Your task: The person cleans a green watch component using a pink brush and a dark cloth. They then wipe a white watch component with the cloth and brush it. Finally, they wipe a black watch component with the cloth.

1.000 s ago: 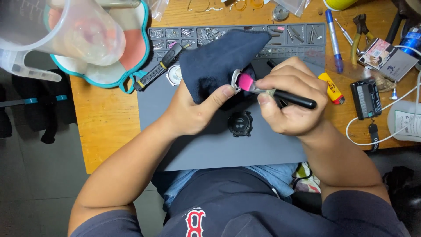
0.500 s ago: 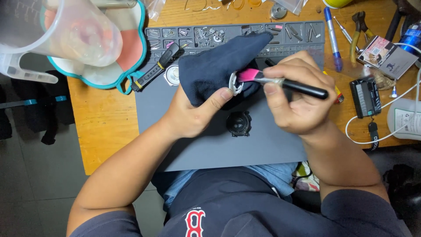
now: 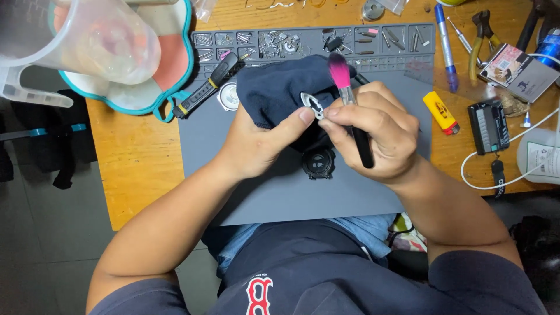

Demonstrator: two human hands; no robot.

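My left hand [image 3: 256,146] reached in from the lower left, forearm slanting across the grey work mat [image 3: 245,192], fingers wrapped in a dark blue cloth [image 3: 280,93] and thumb stretched out to pin a small silver metal part [image 3: 312,105] against that cloth. My right hand [image 3: 373,140] came in from the right, wrist bent inward, its fingertips meeting the left thumb at the same part. That hand was clenched around one brush [image 3: 350,111] with a black handle, its pink bristles pointing up and away from me above the knuckles. The part sat between the two thumbs, over the middle of the mat, just above one round black watch case [image 3: 318,163] lying flat on the mat. One black watch strap with yellow bands [image 3: 204,93] lay at the mat's upper left corner, near one clear plastic jug [image 3: 87,41]. To the right on the wooden table [image 3: 134,169] I counted one yellow lighter [image 3: 441,112], one blue pen [image 3: 446,44] and one pair of pliers [image 3: 479,41]
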